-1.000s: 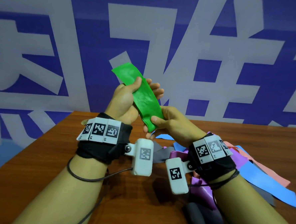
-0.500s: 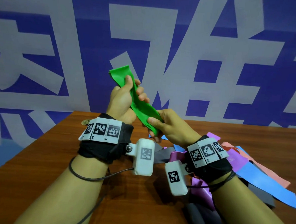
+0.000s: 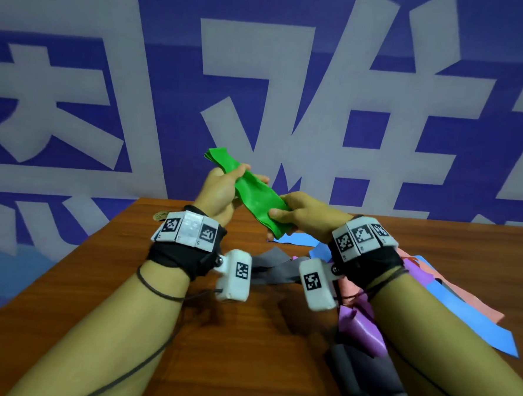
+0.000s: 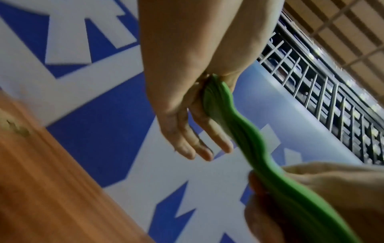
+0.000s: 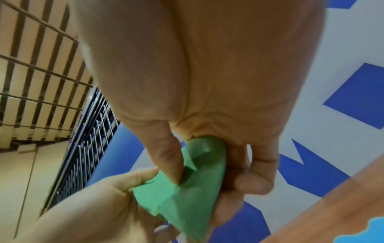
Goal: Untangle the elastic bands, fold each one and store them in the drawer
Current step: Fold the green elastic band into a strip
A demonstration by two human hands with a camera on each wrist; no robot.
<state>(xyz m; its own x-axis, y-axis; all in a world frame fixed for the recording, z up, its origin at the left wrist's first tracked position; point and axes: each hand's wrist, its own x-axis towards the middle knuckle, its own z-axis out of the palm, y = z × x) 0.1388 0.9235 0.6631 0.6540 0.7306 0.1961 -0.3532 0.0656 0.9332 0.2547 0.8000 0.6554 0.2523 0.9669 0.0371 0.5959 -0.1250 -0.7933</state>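
Where the table (image 3: 117,326) comes nearest, smooth red-brown wood grain is seen, crossed by two bare forearms strapped with black wristbands, white marker blocks and thin black cords. Just right of the right forearm, a loose heap of flat, matte bands (image 3: 368,327) is spread on the wood: dark grey nearest, then purple, with blue and salmon strips trailing toward the right edge and a grey one lying between the wrists.

Above the table's far half, a green band (image 3: 258,197) is held in the air, clear of the heap. It is a thin, rubbery strip, folded into several layers and slightly rippled along its edge. Its lower end is clamped by the right hand (image 3: 302,214), thumb on top and fingers curled beneath. Its upper part is pinched by the left hand (image 3: 220,192) between thumb and palm, the remaining fingers lying nearly straight, and the free end fans out past the thumb.

Behind, a blue banner with large white characters is hung.
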